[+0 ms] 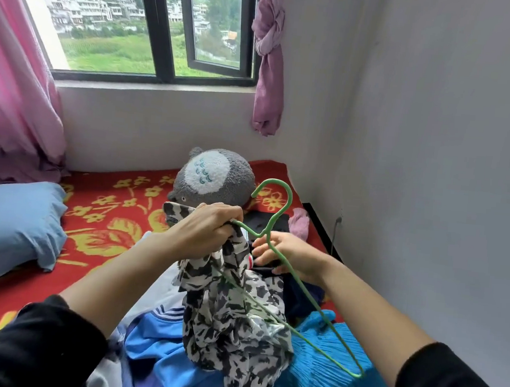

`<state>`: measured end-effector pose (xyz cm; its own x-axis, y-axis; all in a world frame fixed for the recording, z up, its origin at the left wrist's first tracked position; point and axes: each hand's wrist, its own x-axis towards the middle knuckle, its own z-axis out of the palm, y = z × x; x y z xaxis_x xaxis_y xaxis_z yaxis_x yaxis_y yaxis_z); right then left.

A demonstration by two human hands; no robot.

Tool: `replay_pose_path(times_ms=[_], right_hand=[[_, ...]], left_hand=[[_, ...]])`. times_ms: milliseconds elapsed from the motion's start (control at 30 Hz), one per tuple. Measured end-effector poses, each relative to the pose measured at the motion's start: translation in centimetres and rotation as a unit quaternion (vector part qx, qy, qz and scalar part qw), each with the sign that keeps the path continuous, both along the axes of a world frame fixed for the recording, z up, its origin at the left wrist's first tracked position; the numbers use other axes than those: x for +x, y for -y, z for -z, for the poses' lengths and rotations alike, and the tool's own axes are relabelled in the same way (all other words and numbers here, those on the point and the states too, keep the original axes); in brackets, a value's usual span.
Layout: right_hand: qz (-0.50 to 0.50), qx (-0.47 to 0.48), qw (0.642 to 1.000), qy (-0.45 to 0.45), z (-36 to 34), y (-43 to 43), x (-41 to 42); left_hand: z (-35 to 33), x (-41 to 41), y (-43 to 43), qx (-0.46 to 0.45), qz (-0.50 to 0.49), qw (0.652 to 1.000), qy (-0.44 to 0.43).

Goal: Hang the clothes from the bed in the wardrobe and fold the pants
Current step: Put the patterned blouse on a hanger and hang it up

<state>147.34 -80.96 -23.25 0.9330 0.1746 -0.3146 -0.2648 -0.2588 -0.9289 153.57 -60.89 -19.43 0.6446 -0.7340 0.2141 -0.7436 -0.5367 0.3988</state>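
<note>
One view only, from the wearer's head: wide-angled, tilted forward and down over the bed (116, 212). It faces the window (157, 30) in the upper left of the frame and the room's corner at upper right. It sits close in — left hand (210, 232) and right hand (291, 255) at mid-frame.

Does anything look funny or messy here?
Yes. The black-and-white garment hangs bunched from the left hand, with the green hanger only partly inside it, one shoulder sticking out bare. Beneath it, clothes lie in a jumbled heap on the bed.
</note>
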Motion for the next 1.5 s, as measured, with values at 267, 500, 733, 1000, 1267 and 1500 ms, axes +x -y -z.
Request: replay_pose_path(times_ms=[267,500,733,1000,1267,1500], right_hand=[[-0.044,-0.024,0.998,0.047,0.2,-2.4,0.7],[-0.027,-0.163,0.982,0.088,-0.4,-0.4,0.5],[0.064,-0.579,0.798,0.153,0.8,2.9,1.3],[0.195,-0.492,0.848,-0.028,3.3,9.2,-0.7],[0.338,-0.193,0.910,-0.143,4.5,7.6,-0.5],[0.391,-0.145,0.903,-0.105,5.5,7.5,0.9]], left_hand=[[-1.3,-0.6,-0.3,-0.007,0.039,0.999,0.023],[-0.3,0.2,-2.3,0.028,-0.015,0.999,0.012],[0.1,0.5,-1.5,0.050,-0.025,0.997,0.053],[1.6,2.8,-3.8,0.073,-0.111,0.991,0.012],[2.4,3.2,-3.5,0.049,-0.166,0.985,0.000],[1.6,2.5,-3.2,0.021,-0.134,0.984,-0.116]])
